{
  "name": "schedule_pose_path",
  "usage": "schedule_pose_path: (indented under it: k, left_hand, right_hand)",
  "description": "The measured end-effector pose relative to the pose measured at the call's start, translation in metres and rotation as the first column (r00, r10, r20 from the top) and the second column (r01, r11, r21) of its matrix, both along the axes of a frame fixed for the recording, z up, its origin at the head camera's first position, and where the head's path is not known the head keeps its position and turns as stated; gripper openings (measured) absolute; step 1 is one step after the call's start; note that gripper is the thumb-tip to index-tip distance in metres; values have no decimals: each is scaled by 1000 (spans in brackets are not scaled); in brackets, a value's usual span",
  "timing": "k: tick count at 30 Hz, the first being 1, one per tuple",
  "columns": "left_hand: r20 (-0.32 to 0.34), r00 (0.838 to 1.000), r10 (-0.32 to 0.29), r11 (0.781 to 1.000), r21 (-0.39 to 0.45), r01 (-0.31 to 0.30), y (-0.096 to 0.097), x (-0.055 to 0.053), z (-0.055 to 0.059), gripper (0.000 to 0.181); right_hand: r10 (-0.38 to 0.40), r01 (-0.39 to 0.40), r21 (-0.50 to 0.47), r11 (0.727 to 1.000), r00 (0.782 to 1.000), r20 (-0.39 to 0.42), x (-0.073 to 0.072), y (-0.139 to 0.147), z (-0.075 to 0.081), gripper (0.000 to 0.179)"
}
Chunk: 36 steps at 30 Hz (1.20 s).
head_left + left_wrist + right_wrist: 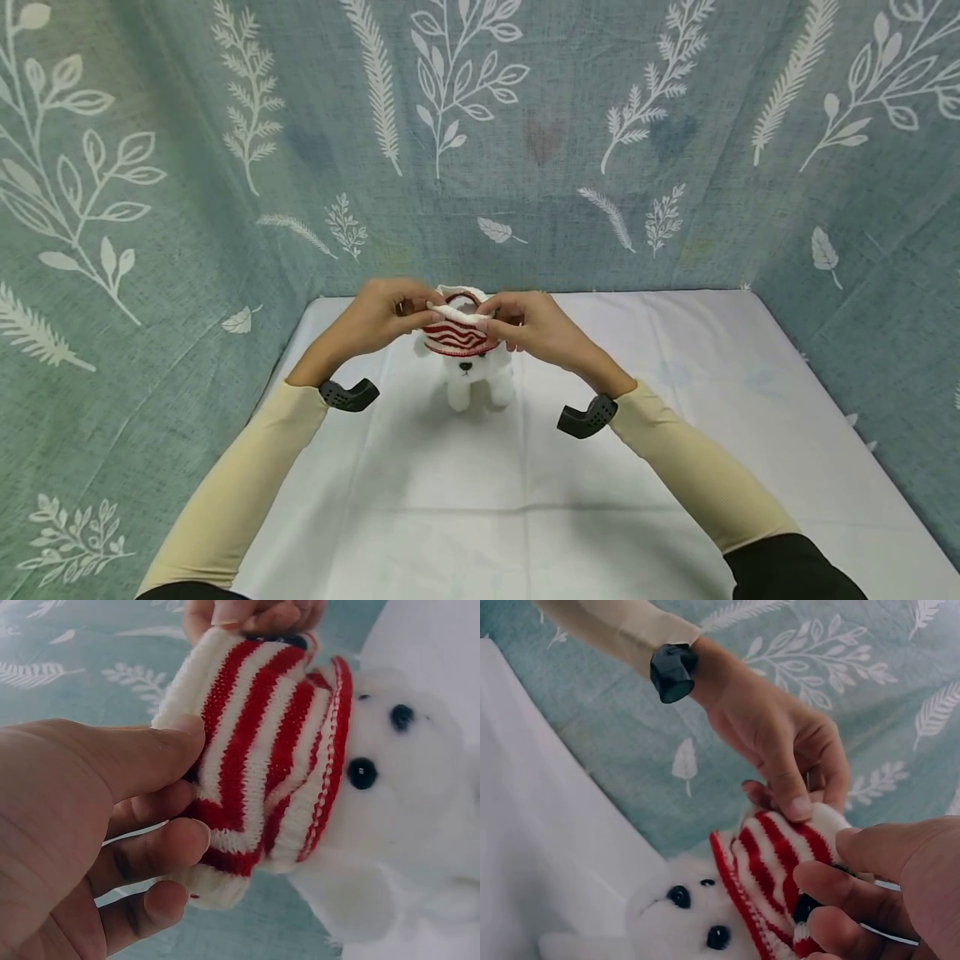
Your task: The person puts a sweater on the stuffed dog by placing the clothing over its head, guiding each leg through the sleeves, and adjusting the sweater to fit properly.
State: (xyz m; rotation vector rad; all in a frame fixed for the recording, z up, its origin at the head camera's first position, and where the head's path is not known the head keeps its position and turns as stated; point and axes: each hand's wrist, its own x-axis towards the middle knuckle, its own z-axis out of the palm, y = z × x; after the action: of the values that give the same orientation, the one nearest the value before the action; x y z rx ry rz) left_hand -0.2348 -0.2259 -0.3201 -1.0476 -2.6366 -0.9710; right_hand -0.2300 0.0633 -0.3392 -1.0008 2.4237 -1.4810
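Note:
A white plush dog [486, 372] stands upright on the white cloth, facing me. Over the top of its head sits a small knitted sweater [454, 338] with red and white stripes, its red-edged rim just above the dog's black eyes [361, 773]. My left hand [382, 315] pinches the sweater's white upper edge between thumb and fingers. On the other side, my right hand [536, 329] pinches the same edge. Dark patches on the knit show near the right fingers in the right wrist view. The dog's ears are partly hidden.
A white cloth [450, 533] covers the table. Green-blue curtains [540, 208] with white leaf prints hang behind it and along both sides. Each wrist wears a small black camera [350, 395].

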Motion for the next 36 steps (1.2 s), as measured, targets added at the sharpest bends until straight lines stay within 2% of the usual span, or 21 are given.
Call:
schedule_pose_path:
  k: [7, 10, 12, 15, 16, 18, 23, 28, 31, 33, 36]
  left_hand:
    - [21, 1000, -23, 1000, -20, 23, 3, -2, -8, 17]
    - [27, 1000, 6, 999, -34, -5, 4, -3, -10, 18]
    - [14, 999, 31, 999, -39, -30, 7, -4, -10, 22]
    - [-45, 997, 58, 997, -57, -61, 11, -5, -11, 24]
    - [-69, 996, 63, 995, -67, -67, 13, -5, -12, 22]
    - [-114, 991, 69, 990, -115, -82, 16, -5, -15, 18]
    - [-130, 987, 95, 958, -258, -127, 21, -3, -24, 20]
    - [-102, 980, 173, 926, -321, -197, 21, -3, -25, 37]
    - [-66, 978, 196, 910, -360, -207, 19, -4, -24, 45]
    - [-36, 982, 186, 908, -376, -186, 18, -5, -24, 48]
    - [63, 984, 169, 925, -353, -137, 17, -7, -26, 51]
  right_hand:
    - [-21, 23, 36, 999, 998, -63, -2, 0, -3, 19]
    - [-53, 62, 50, 997, 986, -159, -4, -2, -4, 20]
    - [-93, 111, 58, 992, 962, -255, -5, -3, -5, 20]
    - [-162, 201, 62, 978, 906, -391, -7, -7, -7, 19]
    - [-176, 223, 64, 973, 891, -419, -8, -9, -8, 19]
    - [-187, 242, 71, 968, 878, -441, -10, -13, -12, 18]
    - [-143, 205, 107, 973, 896, -420, -11, -18, -24, 12]
    - [-145, 201, 106, 974, 909, -391, -11, -19, -28, 13]
    - [-163, 223, 126, 967, 915, -369, -13, -18, -27, 18]
    - [-166, 229, 150, 962, 925, -342, -14, -19, -28, 24]
    - [-166, 226, 201, 953, 947, -277, -15, -18, -28, 33]
